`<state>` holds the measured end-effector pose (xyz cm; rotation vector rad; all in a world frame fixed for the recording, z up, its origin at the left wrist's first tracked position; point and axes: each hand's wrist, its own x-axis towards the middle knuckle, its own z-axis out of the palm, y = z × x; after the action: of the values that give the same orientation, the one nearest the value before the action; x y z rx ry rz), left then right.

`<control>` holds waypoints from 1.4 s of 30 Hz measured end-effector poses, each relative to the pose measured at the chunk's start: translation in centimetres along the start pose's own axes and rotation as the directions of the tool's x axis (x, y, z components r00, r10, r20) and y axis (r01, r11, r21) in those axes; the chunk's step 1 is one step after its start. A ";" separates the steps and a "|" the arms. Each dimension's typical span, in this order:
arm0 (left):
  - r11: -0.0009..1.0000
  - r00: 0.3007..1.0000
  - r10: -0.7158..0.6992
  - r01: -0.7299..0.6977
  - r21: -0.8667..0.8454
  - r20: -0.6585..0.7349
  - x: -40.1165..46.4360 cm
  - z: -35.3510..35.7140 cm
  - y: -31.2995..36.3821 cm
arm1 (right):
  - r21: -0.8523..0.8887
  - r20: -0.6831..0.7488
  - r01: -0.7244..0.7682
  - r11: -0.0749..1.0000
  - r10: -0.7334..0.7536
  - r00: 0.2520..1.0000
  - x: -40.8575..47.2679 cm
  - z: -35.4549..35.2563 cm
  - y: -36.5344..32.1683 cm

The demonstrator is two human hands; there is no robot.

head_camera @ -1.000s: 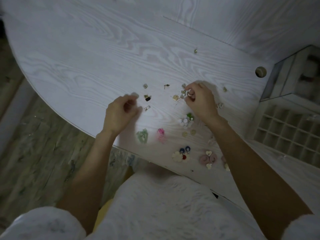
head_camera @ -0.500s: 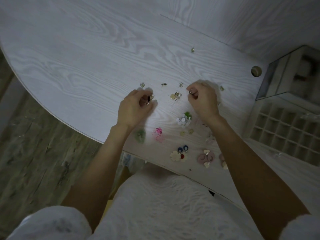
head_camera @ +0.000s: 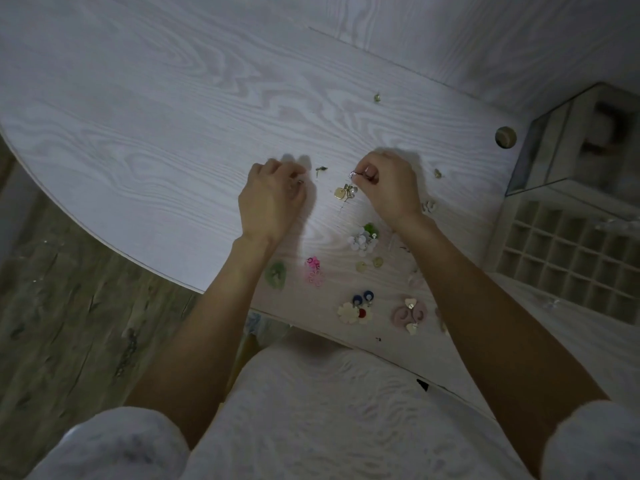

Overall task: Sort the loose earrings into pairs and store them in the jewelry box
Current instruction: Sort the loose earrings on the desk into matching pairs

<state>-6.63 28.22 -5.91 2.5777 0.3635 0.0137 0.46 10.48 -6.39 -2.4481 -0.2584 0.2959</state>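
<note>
Pinching a small silver earring (head_camera: 354,174) in my right hand (head_camera: 389,185), left hand (head_camera: 272,199) curled over another, jewelry box (head_camera: 568,258) well apart; tiny studs could slip and scatter across the surface (head_camera: 156,116).

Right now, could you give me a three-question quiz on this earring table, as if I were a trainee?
1. True or false: the right hand pinches a small silver earring.
2. Which side of the table holds the jewelry box: A left, B right?
3. What colour is the flower earring between the forearms?

Key: 1 true; 2 B; 3 pink.
</note>
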 end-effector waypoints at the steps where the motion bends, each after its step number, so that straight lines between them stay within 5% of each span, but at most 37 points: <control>1: 1.000 1.000 0.020 -0.020 0.013 -0.016 0.1 0.0 0.2 | -0.005 -0.003 0.000 1.000 0.000 1.000 -0.1 -0.1 0.2; 12: 0.995 0.999 0.023 -0.018 -0.102 0.045 -0.7 -0.5 -2.6 | 0.041 -0.033 0.003 0.999 -0.002 0.999 -2.1 -0.5 0.8; 16: 0.993 0.993 0.110 -0.112 -0.036 -0.045 -0.9 -0.7 -1.1 | 0.021 -0.008 -0.004 1.000 0.004 1.000 -3.2 -0.1 1.3; 21: 0.958 0.954 0.283 -0.287 0.028 0.097 -0.1 2.4 3.4 | 0.015 0.010 -0.034 0.999 0.034 0.999 -3.3 0.0 1.3; 35: 0.963 0.976 0.183 -0.152 -0.224 0.122 0.8 2.1 3.1 | 0.033 0.001 -0.027 0.999 0.027 1.000 -3.3 0.0 1.4; 42: 0.975 0.973 0.199 -0.184 -0.126 0.120 0.8 1.7 1.7 | 0.041 0.011 -0.035 0.999 0.035 0.999 -3.3 -0.1 1.4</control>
<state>-5.32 26.15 -6.59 2.4749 0.0619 -0.0652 -2.53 8.47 -6.72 -2.4128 -0.2118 0.3261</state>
